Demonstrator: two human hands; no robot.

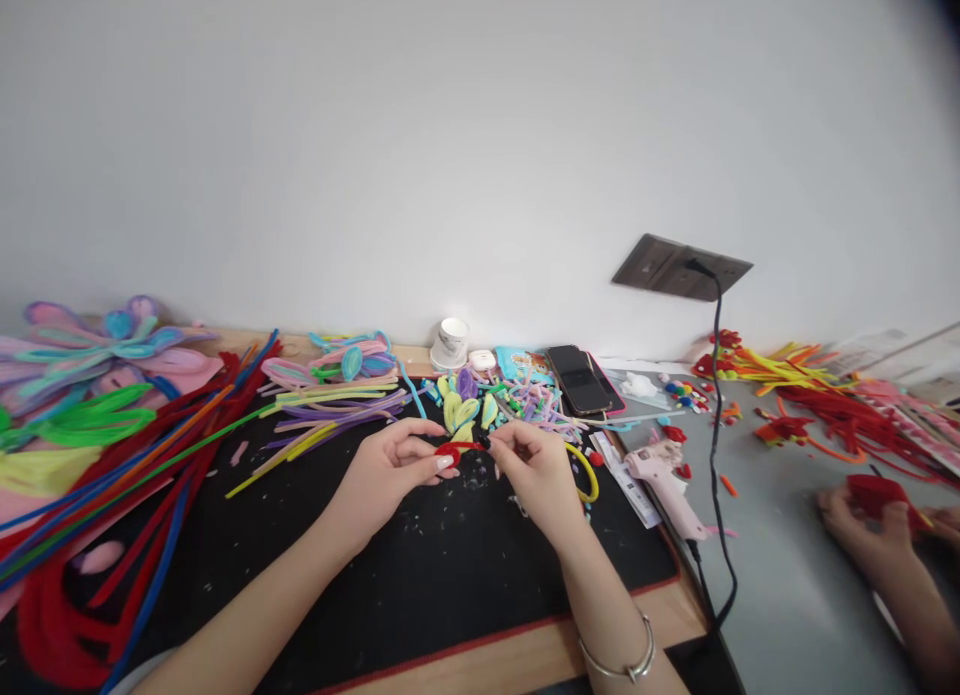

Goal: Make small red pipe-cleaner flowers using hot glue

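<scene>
A red pipe cleaner (450,453), curled into a small coil at one end, is pinched between the thumb and fingers of my left hand (397,465). Its straight part runs across to my right hand (529,465), whose thumb and forefinger are closed on the other end. A small dark spot shows at those right fingertips; I cannot make out what it is. Just beyond my hands lie yellow and purple pipe-cleaner petals (461,405) and a heap of short pastel pieces (532,400). A yellow pipe-cleaner loop (589,475) shows beside my right wrist.
Long pipe cleaners (195,445) and fuzzy flowers (112,350) cover the left side. A paper cup (451,343) and a phone (580,380) stand behind. On the right are a pink glue gun (667,485), its black cord (718,425) and a co-worker's hand (862,535) holding something red.
</scene>
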